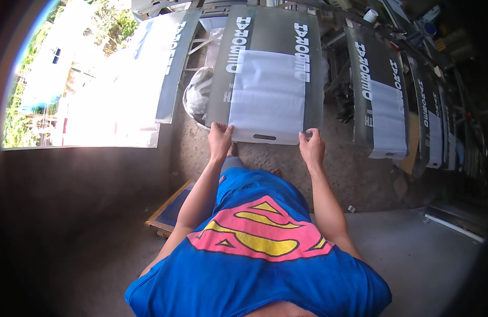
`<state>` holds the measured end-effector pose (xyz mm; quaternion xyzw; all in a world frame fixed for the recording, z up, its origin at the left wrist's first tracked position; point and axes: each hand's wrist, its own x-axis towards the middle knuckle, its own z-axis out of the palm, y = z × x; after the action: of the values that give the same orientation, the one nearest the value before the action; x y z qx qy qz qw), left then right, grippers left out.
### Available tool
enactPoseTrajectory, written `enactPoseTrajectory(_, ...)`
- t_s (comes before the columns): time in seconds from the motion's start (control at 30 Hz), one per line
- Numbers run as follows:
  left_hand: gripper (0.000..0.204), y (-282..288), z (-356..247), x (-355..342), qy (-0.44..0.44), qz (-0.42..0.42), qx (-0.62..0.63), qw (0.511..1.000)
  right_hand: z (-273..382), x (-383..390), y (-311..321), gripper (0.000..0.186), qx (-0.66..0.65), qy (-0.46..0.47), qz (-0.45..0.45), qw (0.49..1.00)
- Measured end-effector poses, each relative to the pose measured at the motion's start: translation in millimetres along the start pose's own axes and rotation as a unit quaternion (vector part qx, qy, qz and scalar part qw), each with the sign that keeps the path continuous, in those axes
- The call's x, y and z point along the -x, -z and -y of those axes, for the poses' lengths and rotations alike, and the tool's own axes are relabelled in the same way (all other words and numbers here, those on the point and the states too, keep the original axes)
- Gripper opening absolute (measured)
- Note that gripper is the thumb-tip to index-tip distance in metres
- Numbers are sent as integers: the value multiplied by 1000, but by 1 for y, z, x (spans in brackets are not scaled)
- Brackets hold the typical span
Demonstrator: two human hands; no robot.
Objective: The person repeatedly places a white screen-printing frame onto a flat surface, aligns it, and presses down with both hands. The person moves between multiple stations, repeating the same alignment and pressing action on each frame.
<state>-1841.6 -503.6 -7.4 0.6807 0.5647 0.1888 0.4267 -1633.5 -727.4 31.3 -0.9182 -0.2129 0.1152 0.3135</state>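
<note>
The flat white rectangular sheet with an oval handle slot [268, 98] lies on the dark grey flat board [221, 100]. Left hand [219, 140]: thumb and forefinger pinch the sheet's near left corner. Right hand [311, 147]: thumb and fingertips pinch the near right corner. Markings: white block lettering [240, 39] runs lengthwise along both sides of the board; the sheet partly covers it. Similar lettering marks the second dark board [362, 76] to the right, which carries another white sheet [387, 116]. The blue shirt [254, 288] bears a pink-and-yellow emblem [260, 227].
</note>
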Motion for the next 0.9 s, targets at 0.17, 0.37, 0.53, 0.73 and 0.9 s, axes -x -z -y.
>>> enactPoseTrajectory(0.17, 34, 2, 1, -7, 16, 21, 63, 998, -9, -2, -8, 27, -79, -33, -11, 996)
enactPoseTrajectory(0.37, 31, 6, 3, -7, 51, 53, 113, 991, -8, 0, -10, 27, -141, -62, -13, 988)
enactPoseTrajectory(0.53, 31, 5, 12, -11, 56, 56, 137, 987, -9, 0, -13, 25, -161, -83, -10, 983)
enactPoseTrajectory(0.73, 30, 7, 1, -8, 68, 56, 134, 987, -12, -1, -16, 24, -156, -77, -12, 985)
enactPoseTrajectory(0.9, 29, 4, 10, -11, 51, 50, 114, 991, -20, -2, -21, 24, -158, -53, -23, 986)
